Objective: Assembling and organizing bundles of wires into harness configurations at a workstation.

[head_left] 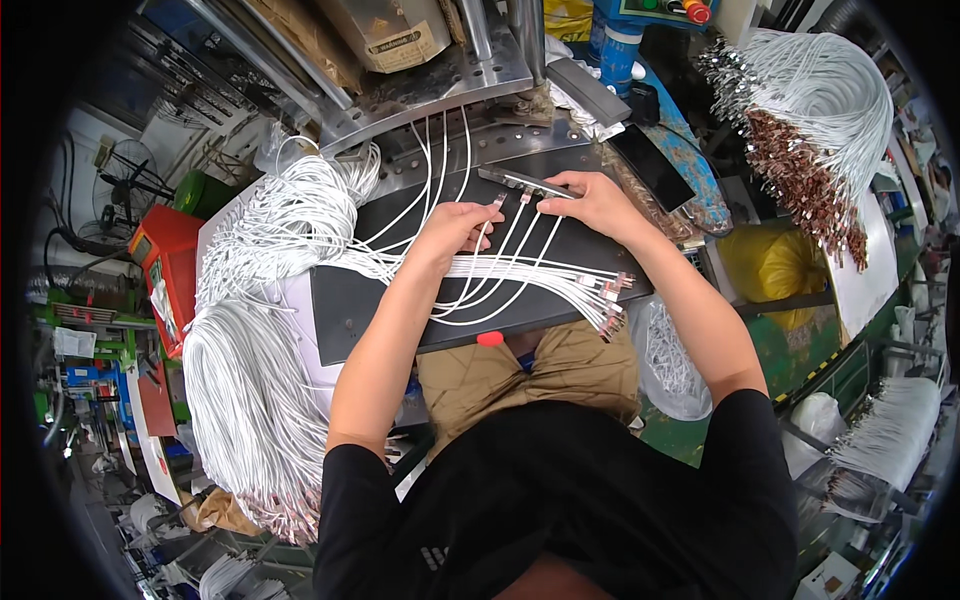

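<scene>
My left hand [458, 232] is closed in a pinch on the connector end of a white cable [484, 240], just below a narrow metal bar fixture [515, 180]. The fixture's right end is gripped between the thumb and fingers of my right hand [598, 205]. White cables with small connectors [527, 196] run up to the fixture's lower edge. Under my hands, a bunch of white cables [520, 268] crosses the black work board [345, 300], its connector ends [610, 298] fanned out at the right. Several cables reach back beneath the steel press plate [430, 95].
Big white cable coils [250, 390] are piled at the left, beside a red machine box [165, 260]. Steel press columns [525, 35] rise behind the board. A phone [650, 165] lies at the back right. Another cable bundle [830, 110] stands farther right, near a yellow bag [775, 262].
</scene>
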`<control>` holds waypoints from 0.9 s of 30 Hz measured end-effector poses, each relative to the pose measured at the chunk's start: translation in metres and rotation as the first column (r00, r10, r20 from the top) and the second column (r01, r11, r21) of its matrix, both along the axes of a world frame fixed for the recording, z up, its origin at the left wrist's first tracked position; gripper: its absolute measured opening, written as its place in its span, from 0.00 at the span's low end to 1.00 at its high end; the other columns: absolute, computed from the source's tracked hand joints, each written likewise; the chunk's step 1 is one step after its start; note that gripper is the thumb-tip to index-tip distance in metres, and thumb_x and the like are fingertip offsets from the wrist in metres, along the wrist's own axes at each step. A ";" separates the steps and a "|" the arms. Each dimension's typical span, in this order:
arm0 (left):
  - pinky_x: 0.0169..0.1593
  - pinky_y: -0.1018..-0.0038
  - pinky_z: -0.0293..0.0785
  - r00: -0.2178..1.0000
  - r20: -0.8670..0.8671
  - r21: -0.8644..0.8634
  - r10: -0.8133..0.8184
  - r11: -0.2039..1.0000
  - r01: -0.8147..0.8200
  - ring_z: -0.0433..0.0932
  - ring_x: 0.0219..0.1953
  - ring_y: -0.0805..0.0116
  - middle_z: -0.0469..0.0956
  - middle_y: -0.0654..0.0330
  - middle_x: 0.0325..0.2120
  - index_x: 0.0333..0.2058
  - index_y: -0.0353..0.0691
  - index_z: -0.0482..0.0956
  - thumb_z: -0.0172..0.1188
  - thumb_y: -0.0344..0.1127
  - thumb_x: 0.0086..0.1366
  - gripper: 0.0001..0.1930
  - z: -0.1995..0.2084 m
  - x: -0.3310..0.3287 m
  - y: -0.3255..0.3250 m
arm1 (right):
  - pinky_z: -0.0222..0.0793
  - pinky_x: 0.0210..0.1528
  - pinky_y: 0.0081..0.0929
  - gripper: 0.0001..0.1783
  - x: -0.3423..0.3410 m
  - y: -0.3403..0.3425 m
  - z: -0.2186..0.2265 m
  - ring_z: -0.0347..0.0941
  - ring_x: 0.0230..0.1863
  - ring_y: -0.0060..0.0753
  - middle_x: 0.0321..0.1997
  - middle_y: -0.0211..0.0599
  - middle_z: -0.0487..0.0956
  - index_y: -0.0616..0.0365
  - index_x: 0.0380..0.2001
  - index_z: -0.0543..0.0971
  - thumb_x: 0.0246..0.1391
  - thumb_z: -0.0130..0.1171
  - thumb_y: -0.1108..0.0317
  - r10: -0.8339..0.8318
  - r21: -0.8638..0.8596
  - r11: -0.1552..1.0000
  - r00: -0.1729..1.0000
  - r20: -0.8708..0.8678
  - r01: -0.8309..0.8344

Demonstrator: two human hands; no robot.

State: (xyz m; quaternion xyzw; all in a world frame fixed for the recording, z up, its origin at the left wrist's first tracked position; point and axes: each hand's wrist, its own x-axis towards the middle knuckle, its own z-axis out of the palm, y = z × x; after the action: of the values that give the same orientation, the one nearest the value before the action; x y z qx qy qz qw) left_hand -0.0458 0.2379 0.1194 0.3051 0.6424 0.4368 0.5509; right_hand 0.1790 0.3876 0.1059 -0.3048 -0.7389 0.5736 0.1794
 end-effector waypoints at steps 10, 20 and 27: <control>0.34 0.79 0.74 0.942 -0.333 0.032 -0.046 0.998 0.060 0.79 0.27 0.74 0.82 0.63 0.28 0.37 0.30 0.83 0.61 0.46 0.68 0.19 0.015 0.017 -0.011 | 0.72 0.40 0.30 0.17 -0.001 -0.005 0.034 0.79 0.34 0.34 0.35 0.38 0.83 0.60 0.43 0.82 0.55 0.68 0.61 0.085 0.284 0.942 0.946 0.314 -0.179; 0.32 0.72 0.72 0.835 -0.220 0.426 0.504 0.820 -0.383 0.78 0.26 0.67 0.82 0.53 0.34 0.49 0.30 0.76 0.56 0.52 0.71 0.26 0.018 -0.054 0.039 | 0.70 0.50 0.43 0.15 -0.167 0.100 0.001 0.75 0.45 0.56 0.42 0.51 0.79 0.60 0.44 0.78 0.61 0.56 0.62 -0.135 0.858 0.399 0.946 -0.296 0.325; 0.26 0.80 0.60 0.952 0.141 0.031 0.270 0.960 -0.277 0.65 0.20 0.78 0.75 0.64 0.26 0.49 0.36 0.77 0.57 0.51 0.71 0.22 0.025 -0.049 0.008 | 0.70 0.50 0.46 0.19 -0.238 0.184 -0.018 0.75 0.46 0.51 0.43 0.48 0.80 0.56 0.46 0.78 0.57 0.58 0.56 -0.061 0.937 0.274 0.976 -0.210 0.218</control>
State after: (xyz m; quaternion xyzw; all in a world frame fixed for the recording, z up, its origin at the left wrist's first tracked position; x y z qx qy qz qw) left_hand -0.0946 0.2454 0.1446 0.1968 0.6283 0.5446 0.5195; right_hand -0.0592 0.5713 0.0883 -0.1624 -0.8910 0.0204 0.4236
